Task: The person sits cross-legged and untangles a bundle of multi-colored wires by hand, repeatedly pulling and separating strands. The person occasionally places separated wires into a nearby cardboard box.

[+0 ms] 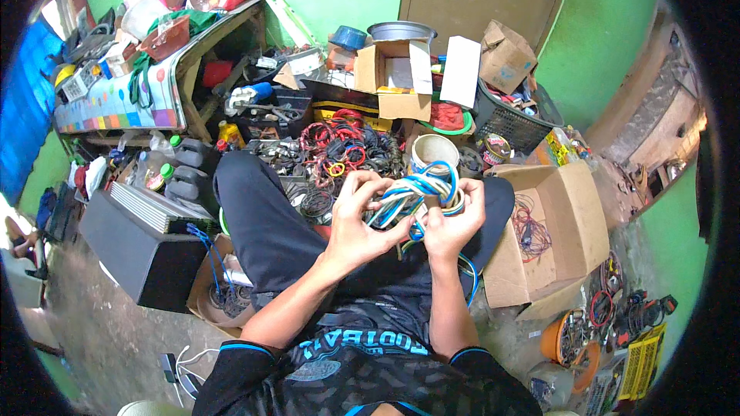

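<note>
A looped bundle of blue and white cable [419, 192] is held up above my lap between both hands. My left hand [361, 222] grips the bundle's left side with thumb and fingers. On the other side, my right hand [454, 222] pinches the coils, its thumb against the middle of the bundle. Loose cable ends [471, 277] hang below my right hand over my thigh. Just beyond the bundle stands a white plastic bucket [435, 151]. Past my knees lies a large heap of tangled red and black wires [347, 144].
An open cardboard box [558, 237] with thin wires inside stands at my right. To my left are a black speaker-like box [147, 251] and black jugs [188, 185]. A cluttered table [127, 95] is at the back left. A dark plastic basket [514, 118] stands back right.
</note>
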`<state>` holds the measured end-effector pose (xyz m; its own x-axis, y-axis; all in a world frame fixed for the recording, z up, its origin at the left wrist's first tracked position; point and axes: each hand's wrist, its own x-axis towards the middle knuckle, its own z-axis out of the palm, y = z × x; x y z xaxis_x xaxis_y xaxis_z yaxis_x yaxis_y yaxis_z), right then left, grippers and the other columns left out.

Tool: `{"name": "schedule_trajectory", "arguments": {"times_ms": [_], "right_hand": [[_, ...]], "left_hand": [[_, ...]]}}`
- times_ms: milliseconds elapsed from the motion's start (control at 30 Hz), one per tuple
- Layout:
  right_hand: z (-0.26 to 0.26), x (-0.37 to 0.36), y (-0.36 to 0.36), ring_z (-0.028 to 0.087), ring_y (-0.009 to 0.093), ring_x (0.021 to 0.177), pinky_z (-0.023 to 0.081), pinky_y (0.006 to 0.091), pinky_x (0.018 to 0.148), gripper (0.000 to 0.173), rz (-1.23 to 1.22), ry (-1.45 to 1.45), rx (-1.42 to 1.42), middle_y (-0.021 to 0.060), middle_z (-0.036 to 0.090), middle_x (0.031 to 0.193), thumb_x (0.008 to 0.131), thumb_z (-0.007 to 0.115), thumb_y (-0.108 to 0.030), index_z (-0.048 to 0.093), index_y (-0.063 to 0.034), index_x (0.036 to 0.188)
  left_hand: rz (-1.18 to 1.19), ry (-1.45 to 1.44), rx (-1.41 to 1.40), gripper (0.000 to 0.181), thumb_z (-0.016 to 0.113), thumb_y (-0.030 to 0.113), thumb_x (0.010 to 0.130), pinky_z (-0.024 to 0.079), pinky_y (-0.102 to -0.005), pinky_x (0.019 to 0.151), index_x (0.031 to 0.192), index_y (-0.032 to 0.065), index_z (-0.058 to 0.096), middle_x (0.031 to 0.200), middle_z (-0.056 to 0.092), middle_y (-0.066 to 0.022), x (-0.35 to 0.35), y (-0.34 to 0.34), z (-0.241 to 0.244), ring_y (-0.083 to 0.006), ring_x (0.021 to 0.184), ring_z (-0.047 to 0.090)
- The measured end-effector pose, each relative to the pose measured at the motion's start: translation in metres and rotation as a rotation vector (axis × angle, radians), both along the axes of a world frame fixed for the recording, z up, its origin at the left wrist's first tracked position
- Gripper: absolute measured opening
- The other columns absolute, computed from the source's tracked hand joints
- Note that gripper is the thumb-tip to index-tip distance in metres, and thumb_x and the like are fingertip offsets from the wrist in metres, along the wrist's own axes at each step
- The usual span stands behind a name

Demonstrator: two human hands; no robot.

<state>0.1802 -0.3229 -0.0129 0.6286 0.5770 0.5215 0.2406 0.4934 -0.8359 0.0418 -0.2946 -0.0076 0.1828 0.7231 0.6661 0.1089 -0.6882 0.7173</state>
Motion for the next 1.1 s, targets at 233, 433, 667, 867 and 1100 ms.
{"name": "schedule_trajectory", "arguments": {"times_ms": [233,433,667,867,1100], "right_hand": [[0.000,-0.002,-0.010,0.053,0.008,0.073,0.045,0.0209,0.065,0.034,0.202,0.046,-0.030,0.0017,0.050,0.082,0.068,0.066,0.009,0.045,-0.0029,0.092],[-0.014,0.009,-0.012,0.059,0.018,0.097,0.050,0.0310,0.083,0.044,0.748,0.279,0.035,0.0139,0.057,0.109,0.084,0.064,-0.013,0.044,0.0046,0.119],[-0.022,0.014,-0.006,0.060,0.024,0.101,0.051,0.0353,0.087,0.058,1.043,0.530,-0.062,0.0145,0.052,0.122,0.093,0.054,-0.033,0.038,0.0059,0.132],[-0.052,0.006,-0.006,0.062,0.015,0.089,0.054,0.0285,0.076,0.025,1.017,0.498,-0.038,0.0096,0.062,0.103,0.085,0.063,-0.010,0.060,0.0019,0.107],[-0.026,-0.004,-0.012,0.063,0.022,0.074,0.058,0.0309,0.058,0.018,0.776,0.902,-0.105,0.0104,0.061,0.087,0.090,0.053,-0.015,0.054,-0.0009,0.100]], "left_hand": [[-0.203,-0.113,-0.400,0.031,0.076,0.002,0.073,0.050,-0.0240,0.070,0.100,-0.0005,0.061,0.082,0.065,-0.0030,0.001,-0.006,-0.015,-0.0068,0.073,0.058],[-0.272,-0.232,-0.500,0.033,0.073,-0.002,0.074,0.050,-0.0220,0.062,0.104,-0.0005,0.061,0.083,0.061,-0.0016,-0.011,0.005,-0.002,-0.0071,0.069,0.057],[-0.540,-0.422,-0.716,0.045,0.077,0.004,0.071,0.056,-0.0291,0.070,0.109,-0.0025,0.056,0.089,0.058,-0.0050,-0.017,0.007,0.008,-0.0180,0.084,0.064],[-0.684,-0.469,-0.771,0.039,0.072,0.002,0.076,0.057,-0.0266,0.060,0.111,-0.0014,0.057,0.101,0.065,-0.0103,-0.012,0.011,-0.007,-0.0151,0.080,0.066],[-0.834,-0.685,-1.055,0.028,0.067,0.007,0.083,0.056,-0.0255,0.041,0.106,-0.0006,0.053,0.084,0.060,-0.0036,-0.006,-0.004,-0.014,-0.0129,0.063,0.063]]}}
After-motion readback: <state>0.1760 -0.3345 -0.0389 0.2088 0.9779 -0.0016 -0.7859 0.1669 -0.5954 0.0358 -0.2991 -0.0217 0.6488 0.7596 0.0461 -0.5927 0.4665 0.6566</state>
